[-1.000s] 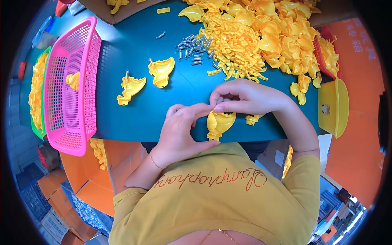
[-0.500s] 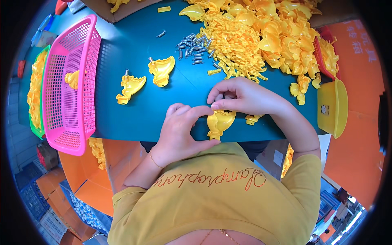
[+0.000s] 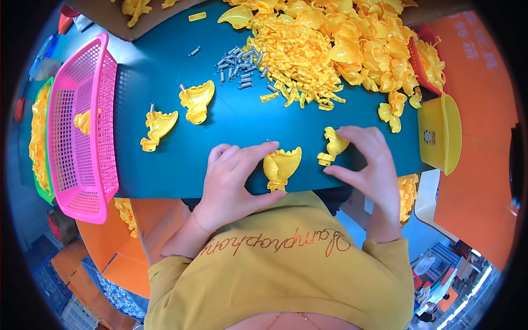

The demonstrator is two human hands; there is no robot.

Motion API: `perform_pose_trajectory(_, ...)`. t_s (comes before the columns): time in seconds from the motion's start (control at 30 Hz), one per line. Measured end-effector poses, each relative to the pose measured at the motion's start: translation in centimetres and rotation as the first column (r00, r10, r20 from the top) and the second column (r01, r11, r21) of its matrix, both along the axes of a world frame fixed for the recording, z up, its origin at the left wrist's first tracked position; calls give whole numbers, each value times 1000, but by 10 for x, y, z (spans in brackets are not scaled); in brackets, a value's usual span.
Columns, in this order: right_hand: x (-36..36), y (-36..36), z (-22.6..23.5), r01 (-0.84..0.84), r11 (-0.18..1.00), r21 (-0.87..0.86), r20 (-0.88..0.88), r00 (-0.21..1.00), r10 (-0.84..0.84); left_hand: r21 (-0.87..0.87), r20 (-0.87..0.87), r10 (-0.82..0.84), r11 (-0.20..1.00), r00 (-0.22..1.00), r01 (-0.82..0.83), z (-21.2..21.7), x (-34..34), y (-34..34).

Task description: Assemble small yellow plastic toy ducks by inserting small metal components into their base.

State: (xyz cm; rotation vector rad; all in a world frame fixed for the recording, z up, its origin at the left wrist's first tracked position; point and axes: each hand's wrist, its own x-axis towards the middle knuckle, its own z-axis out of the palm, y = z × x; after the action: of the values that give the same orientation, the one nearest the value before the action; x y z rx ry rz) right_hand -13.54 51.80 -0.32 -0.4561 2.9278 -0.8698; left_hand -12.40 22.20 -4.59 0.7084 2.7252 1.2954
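Near the table's front edge, my left hand (image 3: pixel 234 176) pinches a yellow plastic shell half (image 3: pixel 281 168) between index finger and thumb. The thumb lies at its lower end and the index fingertip at its upper left. To the right, a second yellow shell piece (image 3: pixel 336 144) lies on the table inside the curve of my right hand (image 3: pixel 371 159). My right fingers and thumb are spread; the fingertips reach its upper right edge, and the thumb is just below its base. Further left lie two more yellow shells (image 3: pixel 159 127), (image 3: pixel 198 102), each with a small metal cylinder standing out at its top.
Loose metal cylinders (image 3: pixel 239 66) lie beside a big heap of yellow parts (image 3: pixel 341 44) at the back. A pink basket (image 3: pixel 110 126) stands left, with a green-rimmed tray (image 3: pixel 47 190) beyond it. A yellow bin (image 3: pixel 452 135) and a red basket (image 3: pixel 421 66) are at the right.
My right hand has left the shell at my left hand and moved right, spreading around the second shell piece. My left hand still pinches its shell. The whole view has shifted slightly.
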Motion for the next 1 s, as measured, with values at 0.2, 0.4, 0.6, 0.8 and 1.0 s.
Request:
perform_pose_trajectory(0.2, 25, -6, -35, 42, 971, -235, -50, 997, -55, 5, -81, 8, 1000, 997, -8, -1, -3, 8)
perform_pose_trajectory(0.4, 22, -35, -48, -225, 895, -386, -187, 969, 163, -8, -50, 10, 1000, 999, -11, -5, -1, 11)
perform_pose_trajectory(0.6, 20, -41, -49, -268, 920, -286, -197, 956, 218, 7, -63, 12, 1000, 998, -11, -8, 1, 10)
perform_pose_trajectory(0.8, 22, -43, -39, -259, 951, -167, -177, 957, 230, 11, -41, 8, 1000, 999, -8, -8, 0, 8)
perform_pose_trajectory(1.0, 24, -48, -35, -235, 962, -137, -217, 955, 202, 37, -61, 14, 999, 998, -12, -8, -1, 9)
